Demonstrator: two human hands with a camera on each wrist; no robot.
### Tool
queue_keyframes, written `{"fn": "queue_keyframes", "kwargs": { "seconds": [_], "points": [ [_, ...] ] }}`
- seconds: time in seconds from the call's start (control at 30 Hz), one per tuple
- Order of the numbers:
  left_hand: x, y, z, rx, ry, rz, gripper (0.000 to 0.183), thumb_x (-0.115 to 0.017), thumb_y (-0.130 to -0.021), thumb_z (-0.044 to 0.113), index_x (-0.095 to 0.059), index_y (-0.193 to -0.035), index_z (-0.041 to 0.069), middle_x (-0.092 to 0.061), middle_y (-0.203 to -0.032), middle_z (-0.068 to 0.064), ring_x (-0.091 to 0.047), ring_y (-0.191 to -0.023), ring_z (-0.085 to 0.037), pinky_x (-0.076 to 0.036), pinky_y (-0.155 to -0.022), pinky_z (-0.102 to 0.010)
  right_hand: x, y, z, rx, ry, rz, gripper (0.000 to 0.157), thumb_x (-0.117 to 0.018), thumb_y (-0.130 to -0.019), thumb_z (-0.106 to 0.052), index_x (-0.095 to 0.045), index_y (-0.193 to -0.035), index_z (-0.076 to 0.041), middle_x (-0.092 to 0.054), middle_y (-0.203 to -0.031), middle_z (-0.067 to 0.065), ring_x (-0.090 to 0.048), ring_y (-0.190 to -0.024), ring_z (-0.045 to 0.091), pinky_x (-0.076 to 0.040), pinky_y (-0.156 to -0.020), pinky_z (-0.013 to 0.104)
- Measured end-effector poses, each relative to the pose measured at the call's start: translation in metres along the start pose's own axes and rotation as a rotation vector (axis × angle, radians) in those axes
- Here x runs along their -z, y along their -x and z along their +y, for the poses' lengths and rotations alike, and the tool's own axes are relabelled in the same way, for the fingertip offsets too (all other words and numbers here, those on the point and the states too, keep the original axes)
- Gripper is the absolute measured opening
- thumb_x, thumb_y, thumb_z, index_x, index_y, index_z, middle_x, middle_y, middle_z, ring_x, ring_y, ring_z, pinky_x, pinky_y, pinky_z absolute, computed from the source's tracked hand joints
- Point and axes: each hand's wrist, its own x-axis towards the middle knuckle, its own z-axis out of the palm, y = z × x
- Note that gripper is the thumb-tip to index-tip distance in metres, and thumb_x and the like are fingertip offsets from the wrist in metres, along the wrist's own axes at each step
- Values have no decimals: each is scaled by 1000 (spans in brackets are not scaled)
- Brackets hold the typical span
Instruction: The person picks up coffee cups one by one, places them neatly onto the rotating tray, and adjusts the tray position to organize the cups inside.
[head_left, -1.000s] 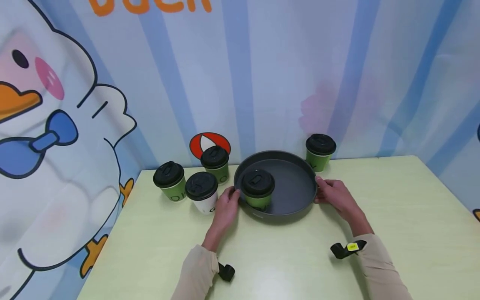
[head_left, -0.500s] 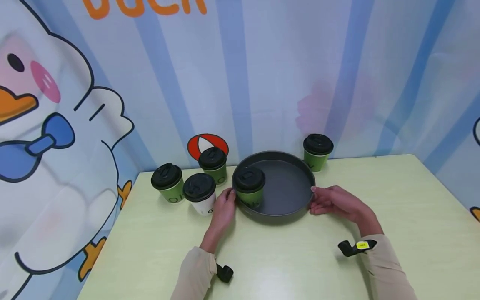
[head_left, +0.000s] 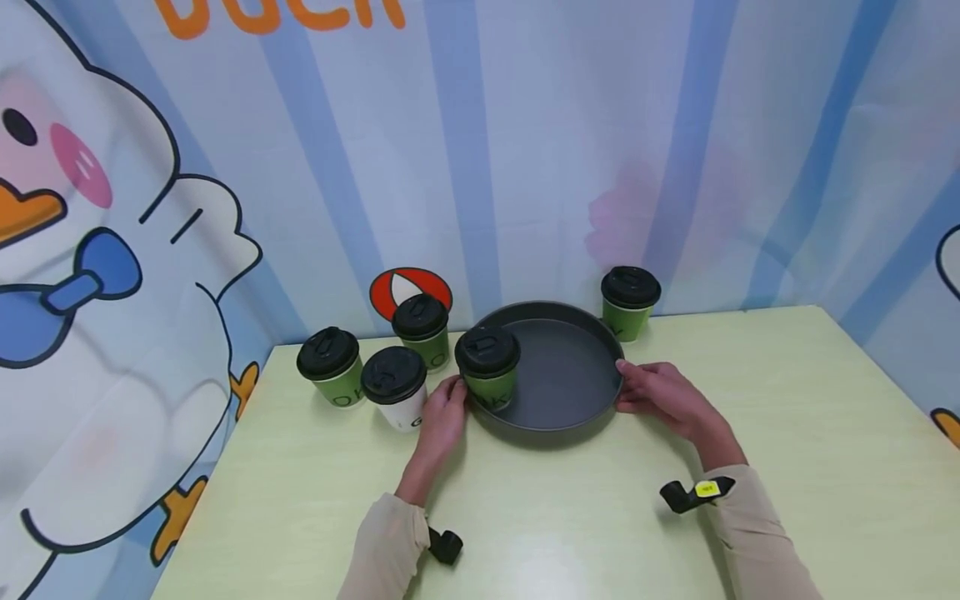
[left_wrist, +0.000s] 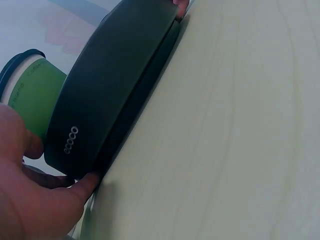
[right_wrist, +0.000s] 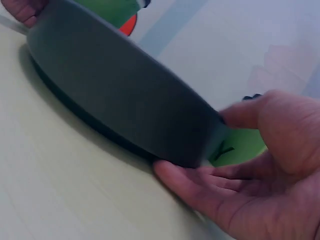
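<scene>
A round dark grey pan point(head_left: 570, 375) is between my two hands. My left hand point(head_left: 441, 421) grips its left edge, thumb at the wall and fingers under the bottom in the left wrist view. On the opposite edge, my right hand point(head_left: 667, 400) pinches the pan wall point(right_wrist: 120, 90) with its thumb high and fingers beneath. A shadowed gap shows under the pan point(left_wrist: 110, 90), which bears the lettering "ecoco". Inside it, against the left side, stands a green paper cup point(head_left: 493, 387) with a black lid.
Left of the pan stand a white lidded cup point(head_left: 405, 410), close to my left hand, and two green lidded cups point(head_left: 341, 385) point(head_left: 429, 348). Another green cup point(head_left: 627, 321) is behind the pan's right edge. A printed curtain point(head_left: 540, 167) hangs behind the table point(head_left: 555, 533).
The green cup in the pan has slid left, up to the pan's left wall. My right hand shifted its hold slightly on the edge. The other cups stay put.
</scene>
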Motion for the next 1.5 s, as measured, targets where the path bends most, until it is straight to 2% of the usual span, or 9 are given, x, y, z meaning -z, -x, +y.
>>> {"fn": "queue_keyframes", "kwargs": {
  "seconds": [0.2, 0.3, 0.5, 0.6, 0.8, 1.1, 1.2, 1.37, 1.5],
  "points": [
    [1, 0, 0, 1, -19, 6, 47, -41, -110, 20, -54, -142, -11, -57, -143, -28, -50, -137, -41, -39, -115, -52, 10, 7, 0, -55, 18, -128, 53, -58, -108, -26, -54, -128, 22, -73, -106, 22, -74, -95, 24, -60, -91, 38],
    [1, 1, 1, 2, -11, -2, 48, -40, -110, 20, -53, -143, -12, -56, -144, -28, -49, -138, -42, -38, -116, -52, 10, 5, 0, -35, -7, -105, 56, -56, -109, -27, -50, -131, 24, -72, -107, 21, -74, -95, 22, -59, -92, 37],
    [1, 0, -1, -11, -9, 1, 47, -41, -110, 21, -55, -142, -11, -58, -142, -27, -51, -136, -41, -40, -115, -52, 2, -1, 1, 10, -34, 25, 61, -53, -110, -32, -44, -134, 23, -70, -98, 9, -70, -87, 10, -60, -86, 28],
    [1, 1, -1, -10, -13, 5, 47, -41, -110, 22, -56, -141, -10, -59, -140, -27, -53, -134, -41, -40, -114, -52, 3, 1, 0, 2, -26, -9, 58, -52, -111, -29, -44, -133, 24, -70, -100, 12, -71, -88, 12, -60, -87, 29],
    [2, 1, 0, -3, -6, 5, 47, -42, -110, 22, -56, -141, -11, -60, -139, -27, -54, -132, -40, -41, -113, -52, 12, 6, 1, -14, -18, -156, 52, -55, -109, -22, -49, -130, 26, -72, -105, 21, -73, -96, 22, -59, -93, 38],
    [1, -1, 0, 7, 8, -2, 47, -43, -110, 22, -55, -141, -10, -59, -141, -27, -54, -133, -40, -41, -113, -52, 3, 0, 1, 2, -11, 5, 67, -53, -110, -35, -40, -139, 23, -69, -105, 13, -70, -90, 11, -59, -88, 29],
    [0, -1, 1, 8, 2, -1, 47, -42, -110, 22, -55, -141, -10, -59, -141, -27, -53, -134, -40, -41, -113, -52, 4, 1, 2, 2, -10, -19, 63, -53, -110, -32, -43, -137, 24, -69, -103, 13, -70, -90, 12, -60, -88, 29],
    [0, -1, 2, 13, -3, -5, 47, -42, -110, 22, -55, -142, -11, -58, -141, -27, -53, -134, -40, -41, -113, -52, 12, 4, 2, -15, 9, -131, 55, -54, -110, -25, -46, -132, 26, -71, -105, 18, -72, -95, 20, -59, -93, 35],
    [0, -1, 2, 12, -13, 2, 47, -42, -110, 23, -55, -141, -11, -58, -141, -27, -52, -135, -40, -40, -114, -52, 12, 4, 0, -1, 0, -117, 58, -54, -110, -25, -44, -134, 26, -71, -108, 18, -72, -97, 19, -58, -94, 36]
  ]
}}
